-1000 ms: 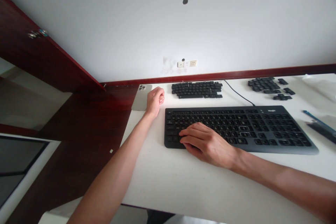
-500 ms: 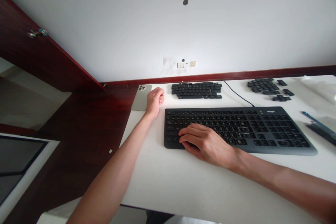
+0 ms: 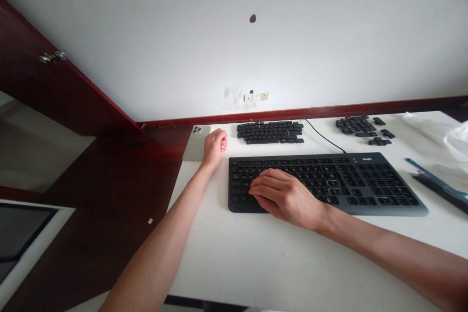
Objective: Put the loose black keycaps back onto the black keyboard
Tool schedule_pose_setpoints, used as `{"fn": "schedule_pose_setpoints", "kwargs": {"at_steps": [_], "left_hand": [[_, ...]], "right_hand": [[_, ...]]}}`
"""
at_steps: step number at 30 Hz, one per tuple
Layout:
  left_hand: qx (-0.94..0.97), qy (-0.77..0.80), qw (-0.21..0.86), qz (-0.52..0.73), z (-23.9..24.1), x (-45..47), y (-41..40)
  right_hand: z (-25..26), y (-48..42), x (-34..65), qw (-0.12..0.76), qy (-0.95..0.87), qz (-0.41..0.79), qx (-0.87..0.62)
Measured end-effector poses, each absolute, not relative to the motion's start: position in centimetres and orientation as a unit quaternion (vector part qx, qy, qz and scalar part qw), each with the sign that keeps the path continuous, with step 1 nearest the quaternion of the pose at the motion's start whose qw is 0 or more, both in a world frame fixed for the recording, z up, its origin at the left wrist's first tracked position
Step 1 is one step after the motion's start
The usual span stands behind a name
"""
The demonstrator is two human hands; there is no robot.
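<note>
A dark keyboard lies across the white desk. My right hand rests on its left part, fingers stretched flat over the keys. My left hand is closed in a loose fist on the desk beside the keyboard's upper left corner, right next to a phone that lies face down. Whether the fist holds anything is hidden. Behind the keyboard sit a block of loose black keycaps and a second group of keycaps further right.
A black cable runs from the keyboard to the wall. A blue pen and a dark flat object lie at the right, with clear plastic behind. Dark red wooden furniture borders the desk on the left.
The camera has tilted slightly, shifting everything down and left in view. Both hands stay where they were; the right hand's fingers shift only slightly on the keys.
</note>
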State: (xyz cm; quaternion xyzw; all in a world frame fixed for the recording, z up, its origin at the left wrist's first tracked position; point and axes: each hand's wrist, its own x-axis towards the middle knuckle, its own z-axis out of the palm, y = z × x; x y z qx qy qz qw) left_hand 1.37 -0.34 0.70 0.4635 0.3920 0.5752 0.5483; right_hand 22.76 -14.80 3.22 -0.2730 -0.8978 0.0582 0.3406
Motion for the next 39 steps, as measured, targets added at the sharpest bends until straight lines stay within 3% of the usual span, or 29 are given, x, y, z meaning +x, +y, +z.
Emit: {"fn": "schedule_pose_setpoints", "kwargs": {"at_steps": [6, 18, 29, 35, 39], "left_hand": [[0.467, 0.391, 0.552, 0.569, 0.7, 1.2, -0.4], [0.461, 0.379, 0.562, 0.573, 0.4, 1.1, -0.2], [0.459, 0.388, 0.557, 0.573, 0.5, 1.2, -0.2], [0.464, 0.386, 0.555, 0.573, 0.4, 1.1, -0.1], [0.460, 0.389, 0.558, 0.571, 0.5, 1.2, -0.1]], "right_hand": [[4.9, -9.3, 24.3, 0.330, -0.853, -0.007, -0.404], [2.8, -2.3, 23.3, 0.250, -0.879, -0.047, -0.402], [4.0, -1.6, 21.2, 0.221, -0.909, 0.066, -0.348], [5.7, -6.9, 22.2, 0.345, -0.859, 0.134, -0.354], [5.2, -12.1, 23.7, 0.336, -0.867, 0.196, -0.311]]}}
